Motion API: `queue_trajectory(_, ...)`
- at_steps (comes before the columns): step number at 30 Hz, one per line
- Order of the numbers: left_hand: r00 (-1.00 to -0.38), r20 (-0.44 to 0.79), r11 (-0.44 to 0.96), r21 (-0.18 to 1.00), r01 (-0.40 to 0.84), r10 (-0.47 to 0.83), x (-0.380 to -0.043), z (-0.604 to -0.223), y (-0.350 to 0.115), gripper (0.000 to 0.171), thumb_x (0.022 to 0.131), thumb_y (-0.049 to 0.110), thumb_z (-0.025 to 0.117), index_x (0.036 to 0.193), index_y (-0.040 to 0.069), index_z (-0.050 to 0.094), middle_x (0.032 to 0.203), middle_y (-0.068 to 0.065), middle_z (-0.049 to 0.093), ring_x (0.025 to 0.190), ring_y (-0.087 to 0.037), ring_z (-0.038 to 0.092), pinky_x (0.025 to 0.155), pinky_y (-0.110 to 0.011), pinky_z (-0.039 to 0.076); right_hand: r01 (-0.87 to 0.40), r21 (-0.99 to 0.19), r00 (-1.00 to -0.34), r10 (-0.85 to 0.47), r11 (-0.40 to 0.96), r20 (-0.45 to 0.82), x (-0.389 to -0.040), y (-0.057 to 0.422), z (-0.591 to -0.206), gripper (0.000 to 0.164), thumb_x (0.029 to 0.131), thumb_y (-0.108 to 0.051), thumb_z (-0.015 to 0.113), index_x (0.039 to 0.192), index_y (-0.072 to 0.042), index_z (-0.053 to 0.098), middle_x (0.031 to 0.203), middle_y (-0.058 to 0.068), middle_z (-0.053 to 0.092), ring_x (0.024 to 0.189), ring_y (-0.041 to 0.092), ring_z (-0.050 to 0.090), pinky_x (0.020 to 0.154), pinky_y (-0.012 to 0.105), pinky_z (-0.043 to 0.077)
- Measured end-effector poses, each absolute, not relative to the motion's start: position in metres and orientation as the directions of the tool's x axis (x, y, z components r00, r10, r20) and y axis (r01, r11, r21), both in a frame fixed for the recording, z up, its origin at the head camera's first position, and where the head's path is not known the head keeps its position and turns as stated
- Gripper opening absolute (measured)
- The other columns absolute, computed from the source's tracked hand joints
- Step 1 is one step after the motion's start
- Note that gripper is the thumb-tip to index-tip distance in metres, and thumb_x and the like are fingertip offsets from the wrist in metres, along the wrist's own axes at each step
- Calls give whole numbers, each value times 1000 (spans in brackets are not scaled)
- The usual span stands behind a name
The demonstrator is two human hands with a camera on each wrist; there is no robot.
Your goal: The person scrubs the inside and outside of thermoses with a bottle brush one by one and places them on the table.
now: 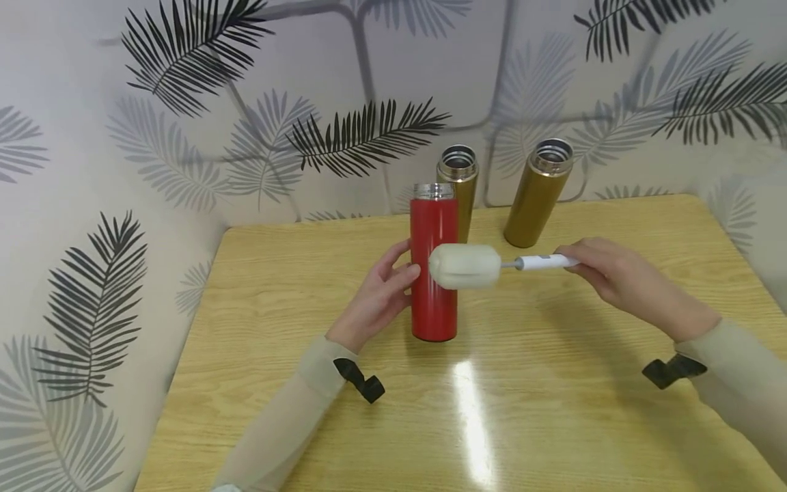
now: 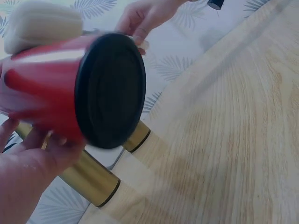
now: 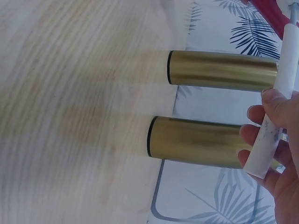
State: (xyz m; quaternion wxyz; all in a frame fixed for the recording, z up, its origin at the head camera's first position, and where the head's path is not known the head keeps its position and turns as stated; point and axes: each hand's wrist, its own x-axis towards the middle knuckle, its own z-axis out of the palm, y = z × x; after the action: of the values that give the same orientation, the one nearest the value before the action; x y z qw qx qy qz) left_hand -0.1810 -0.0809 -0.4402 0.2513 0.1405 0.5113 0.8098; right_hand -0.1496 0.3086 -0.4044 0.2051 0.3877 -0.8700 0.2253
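Observation:
My left hand (image 1: pixel 384 294) grips a red thermos flask (image 1: pixel 434 314) around its side. The flask is upright and lidless, its steel neck bare; the left wrist view shows its black base (image 2: pixel 114 91) lifted off the table. In my right hand (image 1: pixel 621 280) is a bottle brush, held by its white handle (image 3: pixel 271 126). The brush's pale sponge head (image 1: pixel 466 266) points left and overlaps the front of the red flask in the head view. Fingers and thumb of the right hand wrap the handle in the right wrist view.
Two gold flasks without lids stand at the table's back edge: one (image 1: pixel 468 198) partly behind the red flask, the other (image 1: pixel 536 198) farther right. The wooden table (image 1: pixel 277 355) meets a wall covering with a leaf pattern (image 1: pixel 369 137). Each wrist wears a black strap.

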Motion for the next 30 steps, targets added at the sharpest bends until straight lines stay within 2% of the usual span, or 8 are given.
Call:
queue_trajectory(2, -832, -44, -326, 908, -265, 553, -181, -441, -80, 100, 81, 49, 88, 160, 17, 35, 132, -8, 62, 121, -23, 60, 104, -43, 52, -760, -230, -621, -576, 608, 532, -151, 309, -401, 55, 111, -47, 36, 114, -4, 72, 94, 0, 69, 81, 12, 58, 74, 22, 47)
queue_trajectory(4, -828, -69, -299, 913, -277, 556, -181, -441, -78, 88, 89, 38, 85, 160, 18, 36, 136, -12, 60, 123, -25, 59, 107, -44, 51, -752, -227, -629, -572, 618, 527, -152, 310, -398, 56, 111, -47, 36, 115, -4, 71, 95, 0, 69, 82, 12, 58, 76, 23, 47)
queue_trajectory(8, -824, -110, -245, 925, -288, 556, -177, -441, -76, 66, 100, 10, 65, 159, 20, 36, 142, -17, 57, 125, -26, 59, 109, -43, 50, -735, -218, -643, -557, 642, 526, -152, 311, -392, 58, 110, -48, 35, 116, -3, 71, 95, 2, 69, 82, 14, 59, 75, 25, 47)
queue_trajectory(11, -827, -107, -231, 933, -274, 552, -176, -441, -75, 64, 101, 5, 59, 159, 20, 37, 143, -18, 57, 124, -26, 60, 108, -42, 51, -718, -216, -653, -532, 662, 539, -153, 311, -389, 60, 110, -49, 34, 116, -2, 70, 94, 4, 69, 81, 15, 58, 73, 27, 47)
queue_trajectory(16, -826, -69, -231, 944, -235, 560, -176, -442, -74, 67, 101, 19, 69, 159, 18, 36, 145, -21, 56, 125, -25, 60, 110, -40, 48, -715, -226, -654, -518, 662, 551, -152, 310, -389, 51, 111, -42, 41, 117, 0, 70, 94, 6, 69, 81, 15, 58, 74, 26, 46)
queue_trajectory(22, -819, -82, -242, 934, -262, 568, -176, -443, -73, 103, 81, 54, 85, 158, 9, 33, 137, -13, 62, 124, -20, 60, 116, -40, 43, -726, -225, -651, -544, 649, 529, -150, 307, -397, 56, 111, -47, 38, 116, -2, 70, 93, 3, 69, 78, 13, 57, 71, 25, 47)
queue_trajectory(25, -829, -87, -254, 930, -266, 552, -177, -443, -75, 107, 76, 59, 85, 156, 6, 37, 131, -8, 65, 122, -19, 60, 116, -41, 42, -735, -221, -647, -565, 641, 512, -148, 305, -403, 56, 111, -48, 36, 115, -5, 70, 92, -1, 67, 78, 11, 56, 71, 25, 47)
queue_trajectory(30, -844, -49, -273, 935, -227, 534, -181, -439, -77, 102, 79, 58, 83, 156, 6, 41, 146, -10, 55, 134, -22, 51, 120, -44, 38, -766, -237, -623, -599, 598, 503, -146, 304, -413, 54, 111, -47, 35, 114, -6, 71, 94, -3, 67, 80, 11, 58, 73, 24, 48)
